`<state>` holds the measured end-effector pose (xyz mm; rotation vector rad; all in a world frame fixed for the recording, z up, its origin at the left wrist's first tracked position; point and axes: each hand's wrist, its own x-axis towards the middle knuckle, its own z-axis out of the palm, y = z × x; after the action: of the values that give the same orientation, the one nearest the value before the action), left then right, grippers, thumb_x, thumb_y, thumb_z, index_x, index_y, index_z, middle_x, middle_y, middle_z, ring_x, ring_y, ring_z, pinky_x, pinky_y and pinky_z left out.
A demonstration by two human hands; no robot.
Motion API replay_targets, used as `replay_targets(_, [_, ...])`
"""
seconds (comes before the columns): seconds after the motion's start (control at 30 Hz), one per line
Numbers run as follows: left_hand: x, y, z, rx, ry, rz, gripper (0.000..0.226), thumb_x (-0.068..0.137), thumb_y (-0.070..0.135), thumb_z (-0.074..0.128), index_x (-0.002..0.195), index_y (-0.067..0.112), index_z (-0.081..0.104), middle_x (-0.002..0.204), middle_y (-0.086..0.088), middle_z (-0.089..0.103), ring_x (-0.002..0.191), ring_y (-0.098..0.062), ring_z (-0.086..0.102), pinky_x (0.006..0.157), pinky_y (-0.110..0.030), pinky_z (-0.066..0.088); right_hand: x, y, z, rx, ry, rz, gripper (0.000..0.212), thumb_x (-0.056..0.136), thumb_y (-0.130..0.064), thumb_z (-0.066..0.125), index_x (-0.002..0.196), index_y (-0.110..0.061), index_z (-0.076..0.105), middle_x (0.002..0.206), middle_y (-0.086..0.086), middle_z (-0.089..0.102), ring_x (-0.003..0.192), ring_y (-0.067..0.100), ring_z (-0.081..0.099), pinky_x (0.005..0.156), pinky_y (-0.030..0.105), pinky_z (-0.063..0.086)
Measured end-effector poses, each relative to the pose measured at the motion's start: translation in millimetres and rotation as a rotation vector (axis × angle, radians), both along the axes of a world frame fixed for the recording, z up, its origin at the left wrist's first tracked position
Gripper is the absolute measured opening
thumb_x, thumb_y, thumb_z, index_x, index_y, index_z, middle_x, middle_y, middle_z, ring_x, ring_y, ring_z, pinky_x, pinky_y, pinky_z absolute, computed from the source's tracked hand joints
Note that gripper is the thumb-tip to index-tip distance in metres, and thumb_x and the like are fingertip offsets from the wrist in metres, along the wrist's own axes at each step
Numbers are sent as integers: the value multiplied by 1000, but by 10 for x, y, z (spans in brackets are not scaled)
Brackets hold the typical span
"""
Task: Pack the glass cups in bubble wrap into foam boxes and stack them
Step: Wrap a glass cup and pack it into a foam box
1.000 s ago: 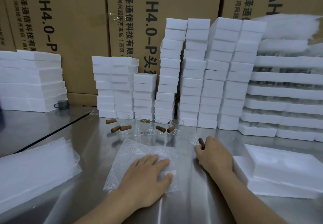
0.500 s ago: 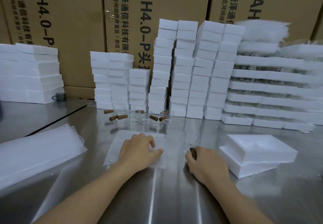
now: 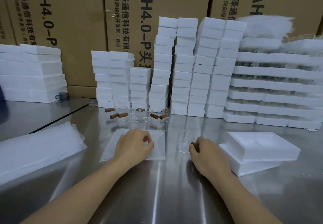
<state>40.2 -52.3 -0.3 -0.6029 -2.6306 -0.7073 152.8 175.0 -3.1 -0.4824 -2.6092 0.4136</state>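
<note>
Clear glass cup with brown handle (image 3: 183, 141) upright on steel desk (image 3: 157, 197), near centre, just right of flat bubble-wrap sheet (image 3: 158, 147). Right hand (image 3: 209, 155) clamped on handle; left hand (image 3: 134, 145) curled, pinching sheet. Cup light, stiff, slippery, fragile: grip handle. Glass outline faint; handle mostly hidden under right hand.

Packing warehouse: steel worktable (image 3: 157, 197), stacked foam boxes (image 3: 185, 66), printed shipping cartons (image 3: 136, 22) behind.
</note>
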Motion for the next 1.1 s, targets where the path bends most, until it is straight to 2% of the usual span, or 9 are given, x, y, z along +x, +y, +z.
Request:
replay_targets(0.13, [-7, 2, -27, 43, 24, -1, 14, 97, 44, 68, 94, 35, 77, 100, 16, 68, 92, -9, 61, 82, -35, 56, 28, -30, 72, 86, -42, -23, 36, 105, -44, 41, 104, -21, 69, 105, 1, 57, 106, 25, 56, 86, 41, 54])
replay_targets(0.23, [-12, 8, -22, 93, 68, -1, 13, 97, 41, 68, 92, 36, 79, 95, 17, 67, 92, -7, 59, 79, -34, 56, 43, -15, 113, 152, -82, -40, 37, 106, -41, 41, 113, -21, 72, 110, 0, 53, 113, 24, 50, 83, 38, 50])
replay_targets(0.33, [-10, 7, -13, 112, 111, -9, 14, 98, 40, 66, 90, 37, 78, 91, 18, 65, 92, -7, 57, 76, -34, 55, 51, -14, 152, 169, -52, -26, 32, 107, -40, 45, 112, -26, 74, 108, -5, 47, 109, 22, 50, 74, 34, 44])
replay_targets(0.4, [-7, 12, -11, 114, 120, -19, 15, 98, 39, 66, 91, 37, 79, 91, 19, 64, 93, -7, 56, 76, -34, 55, 56, -9, 178, 164, 19, -16, 29, 107, -41, 47, 109, -30, 74, 105, -7, 45, 103, 20, 51, 71, 34, 48])
replay_targets(0.57, [-8, 28, -29, 102, 123, -32, 15, 98, 40, 66, 92, 37, 79, 91, 19, 65, 93, -8, 56, 74, -31, 51, 85, -22, 266, 172, 431, 75, 15, 103, -40, 61, 105, -32, 74, 100, -11, 51, 90, 19, 55, 60, 35, 51])
replay_targets(0.67, [-25, 31, -55, 81, 97, -38, 15, 97, 41, 65, 92, 36, 79, 91, 18, 65, 91, -9, 58, 73, -31, 50, 84, -71, 301, 120, 562, 97, 11, 101, -41, 62, 105, -36, 71, 101, -14, 51, 85, 14, 56, 54, 33, 50])
replay_targets(0.93, [-39, 38, -70, 108, 82, -53, 12, 95, 47, 65, 92, 40, 74, 88, 21, 64, 88, -7, 61, 74, -33, 52, 71, -137, 268, 47, 647, 134, 10, 100, -49, 62, 106, -41, 64, 100, -18, 47, 66, 4, 49, 49, 24, 38])
replay_targets(1.1, [18, 56, -24, 227, 140, -88, 5, 95, 51, 67, 97, 47, 68, 88, 25, 64, 90, 4, 59, 72, -27, 51, 71, -180, 249, 35, 658, 147, 13, 99, -51, 62, 107, -42, 65, 101, -18, 49, 65, 4, 53, 52, 25, 45])
